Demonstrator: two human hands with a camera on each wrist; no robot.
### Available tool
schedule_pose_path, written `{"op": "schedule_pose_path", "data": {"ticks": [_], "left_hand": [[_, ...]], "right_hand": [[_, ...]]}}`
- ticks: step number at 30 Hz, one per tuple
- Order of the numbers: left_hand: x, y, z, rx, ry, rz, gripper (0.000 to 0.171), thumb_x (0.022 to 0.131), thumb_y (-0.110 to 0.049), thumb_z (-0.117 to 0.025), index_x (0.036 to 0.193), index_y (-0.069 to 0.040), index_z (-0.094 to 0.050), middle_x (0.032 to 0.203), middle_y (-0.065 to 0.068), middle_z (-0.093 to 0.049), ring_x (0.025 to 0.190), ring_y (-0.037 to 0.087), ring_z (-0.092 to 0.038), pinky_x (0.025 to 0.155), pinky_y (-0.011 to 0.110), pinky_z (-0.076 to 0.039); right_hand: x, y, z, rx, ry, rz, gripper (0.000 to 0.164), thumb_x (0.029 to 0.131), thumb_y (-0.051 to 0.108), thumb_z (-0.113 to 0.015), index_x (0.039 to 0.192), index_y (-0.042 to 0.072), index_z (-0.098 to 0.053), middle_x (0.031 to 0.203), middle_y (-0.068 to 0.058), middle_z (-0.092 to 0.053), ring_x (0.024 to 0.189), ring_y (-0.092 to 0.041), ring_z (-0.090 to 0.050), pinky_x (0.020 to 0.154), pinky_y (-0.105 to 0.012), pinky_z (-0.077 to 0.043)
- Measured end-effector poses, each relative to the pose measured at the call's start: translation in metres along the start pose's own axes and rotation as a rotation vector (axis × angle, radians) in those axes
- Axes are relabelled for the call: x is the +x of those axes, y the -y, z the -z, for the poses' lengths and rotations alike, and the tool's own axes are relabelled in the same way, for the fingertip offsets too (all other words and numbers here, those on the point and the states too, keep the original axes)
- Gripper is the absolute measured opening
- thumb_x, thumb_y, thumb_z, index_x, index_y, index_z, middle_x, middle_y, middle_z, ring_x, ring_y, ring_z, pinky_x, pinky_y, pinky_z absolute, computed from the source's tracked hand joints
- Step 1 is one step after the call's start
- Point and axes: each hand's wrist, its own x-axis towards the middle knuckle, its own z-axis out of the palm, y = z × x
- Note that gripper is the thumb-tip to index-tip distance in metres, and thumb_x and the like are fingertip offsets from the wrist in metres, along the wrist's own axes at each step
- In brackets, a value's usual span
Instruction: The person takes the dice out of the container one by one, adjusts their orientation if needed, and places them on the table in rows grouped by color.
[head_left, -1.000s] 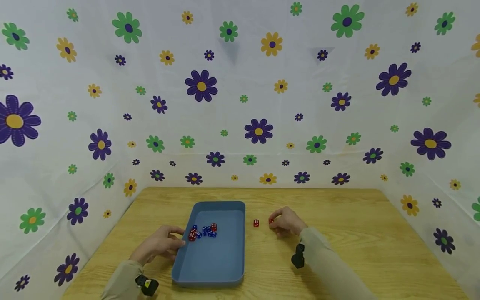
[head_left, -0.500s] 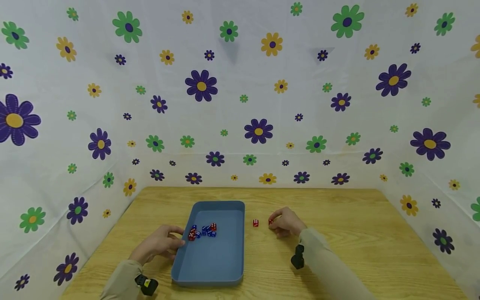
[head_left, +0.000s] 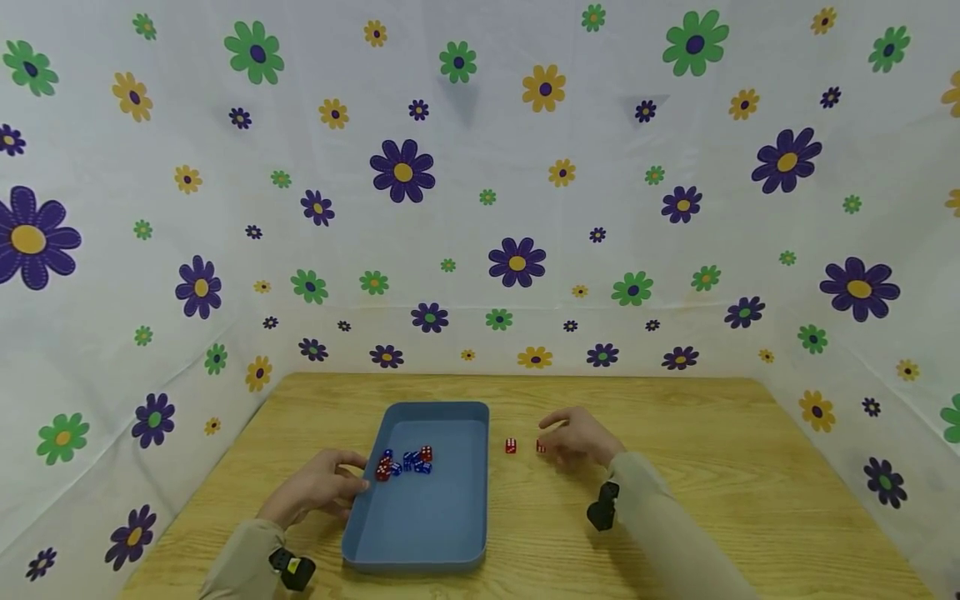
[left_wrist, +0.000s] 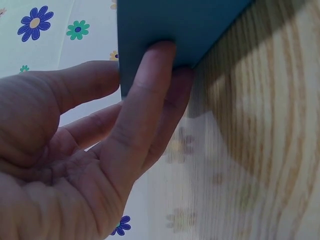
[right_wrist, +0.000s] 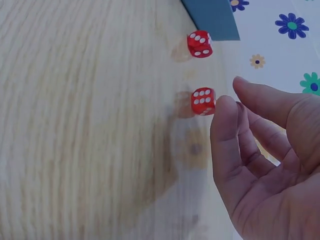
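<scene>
A blue-grey tray (head_left: 442, 525) lies on the wooden table, and my left hand (head_left: 315, 487) holds its left wall. In the left wrist view, fingertips press the wall's outside (left_wrist: 155, 30), while the thumb reaches over the rim, its tip hidden. Red dice (head_left: 383, 472) and blue dice (head_left: 412, 461) sit in the tray's upper left part. To the tray's right are two red dice, a nearer one (head_left: 511, 446) and a farther one (head_left: 541, 446). My right hand (head_left: 577, 435) hovers beside the farther die, thumb and fingers parted, nothing between them.
The wooden table (head_left: 675, 492) extends around the tray and both hands. White cloth with printed flowers (head_left: 480, 242) hangs at the back and along both sides. A small black camera (head_left: 602, 506) sits on the right wrist, another (head_left: 292, 569) on the left.
My right hand has let go of the farther red die; its fingers have parted and lifted slightly away. The left hand stays on the tray, and the dice keep their places.
</scene>
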Motion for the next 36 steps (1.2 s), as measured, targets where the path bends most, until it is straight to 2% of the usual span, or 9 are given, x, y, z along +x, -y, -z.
{"op": "schedule_pose_path", "data": {"ticks": [7,15,19,23,26,31,36], "left_hand": [[0.000,0.000,0.001,0.014,0.006,-0.005,0.043,0.093,-0.006,-0.064,0.132,0.006,-0.052,0.102,0.018,-0.066,0.082,0.024,-0.070,0.063,0.040,-0.061],[-0.002,-0.003,0.000,-0.001,-0.002,-0.006,0.044,0.092,-0.004,-0.065,0.132,0.008,-0.052,0.101,0.019,-0.065,0.081,0.024,-0.069,0.062,0.040,-0.060],[-0.002,-0.002,-0.001,0.013,-0.011,0.001,0.043,0.092,-0.005,-0.065,0.132,0.007,-0.052,0.101,0.019,-0.066,0.082,0.024,-0.069,0.062,0.040,-0.060],[0.000,0.000,-0.001,0.025,-0.016,0.008,0.045,0.092,-0.006,-0.065,0.132,0.007,-0.052,0.102,0.018,-0.066,0.083,0.024,-0.069,0.062,0.040,-0.060],[0.000,0.001,0.001,0.029,-0.016,0.012,0.046,0.092,-0.007,-0.066,0.133,0.006,-0.052,0.102,0.018,-0.066,0.083,0.024,-0.069,0.062,0.040,-0.060],[0.000,0.001,0.002,0.025,-0.003,0.005,0.044,0.092,-0.006,-0.065,0.132,0.006,-0.053,0.101,0.018,-0.066,0.081,0.024,-0.069,0.062,0.040,-0.060],[-0.001,0.001,0.002,0.021,0.013,0.007,0.042,0.093,-0.007,-0.064,0.131,0.006,-0.054,0.100,0.017,-0.068,0.081,0.024,-0.070,0.063,0.040,-0.061]], "right_hand": [[-0.001,0.015,-0.006,-0.004,0.005,0.034,0.039,0.091,0.015,-0.069,0.127,0.001,-0.063,0.102,-0.012,-0.071,0.071,-0.015,-0.060,0.065,-0.032,-0.059],[-0.002,0.033,-0.024,0.017,0.056,0.105,0.041,0.091,0.015,-0.069,0.129,0.002,-0.061,0.105,-0.015,-0.070,0.078,-0.024,-0.063,0.064,-0.034,-0.054],[0.000,0.043,-0.034,0.067,0.079,0.140,0.044,0.092,0.014,-0.068,0.134,0.003,-0.057,0.115,-0.015,-0.068,0.091,-0.031,-0.066,0.070,-0.038,-0.057],[0.006,0.053,-0.048,0.132,0.116,0.162,0.047,0.092,0.014,-0.068,0.136,0.005,-0.055,0.126,-0.019,-0.063,0.105,-0.034,-0.066,0.083,-0.047,-0.058],[0.010,0.059,-0.059,0.173,0.143,0.179,0.048,0.092,0.013,-0.068,0.137,0.005,-0.054,0.127,-0.021,-0.063,0.109,-0.035,-0.066,0.089,-0.051,-0.056],[0.015,0.067,-0.081,0.237,0.193,0.190,0.051,0.094,0.006,-0.065,0.141,0.001,-0.048,0.132,-0.026,-0.058,0.114,-0.039,-0.062,0.091,-0.051,-0.055],[0.021,0.071,-0.105,0.232,0.213,0.170,0.054,0.092,0.003,-0.065,0.143,-0.002,-0.045,0.133,-0.027,-0.056,0.114,-0.040,-0.062,0.088,-0.049,-0.057]]}}
